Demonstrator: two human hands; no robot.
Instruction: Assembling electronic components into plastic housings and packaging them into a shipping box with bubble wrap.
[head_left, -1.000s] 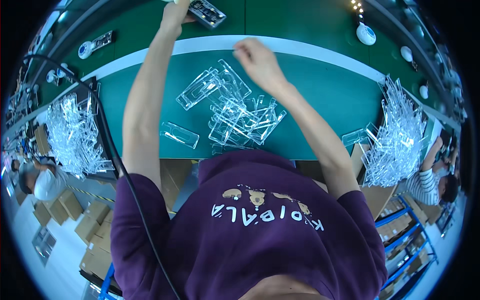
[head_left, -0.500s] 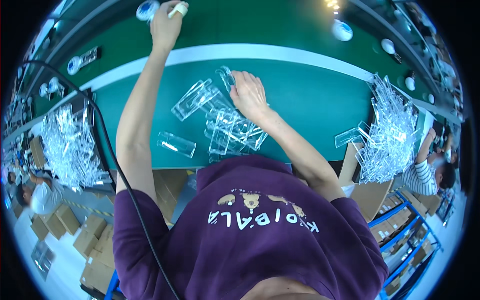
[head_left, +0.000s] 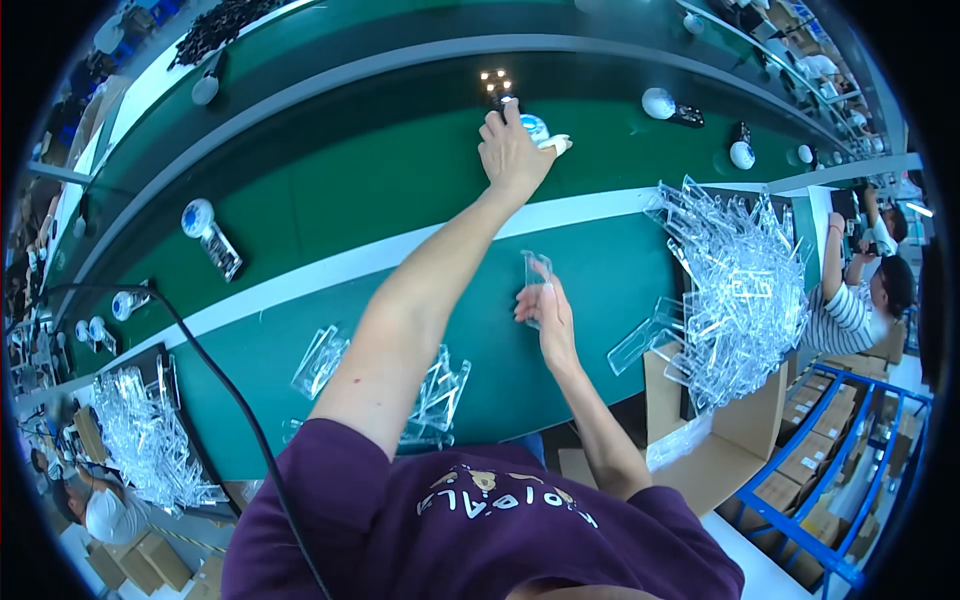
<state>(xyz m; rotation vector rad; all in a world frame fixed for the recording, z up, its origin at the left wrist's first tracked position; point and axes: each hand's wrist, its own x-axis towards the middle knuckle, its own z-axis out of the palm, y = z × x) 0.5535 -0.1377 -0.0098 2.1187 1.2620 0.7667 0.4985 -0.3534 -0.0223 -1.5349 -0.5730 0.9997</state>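
On the green belt, my left hand (head_left: pixel 512 160) is closed over a small device with a white and blue round head (head_left: pixel 536 128). Several small lamps glow at the device's dark end, and my thumb wears a pale cover. Its middle is hidden under my fingers. Nearer to me, my right hand (head_left: pixel 550 315) holds a clear plastic shell (head_left: pixel 536 280) upright above the teal table (head_left: pixel 490 330). More clear shells (head_left: pixel 435 395) lie on the table, partly hidden beneath my left forearm.
Heaps of clear shells stand at the right (head_left: pixel 745 280) and left (head_left: pixel 150 440). Similar round-headed devices (head_left: pixel 198 218) lie along the belt. A black cable (head_left: pixel 235 395) hangs on the left. At lower right are an open carton (head_left: pixel 745 450) and a blue rack (head_left: pixel 800 530). People work on both sides.
The view has turned toward the right. My left hand has moved right along the belt to the lit device. My right hand has left the pile and now holds up one clear shell.
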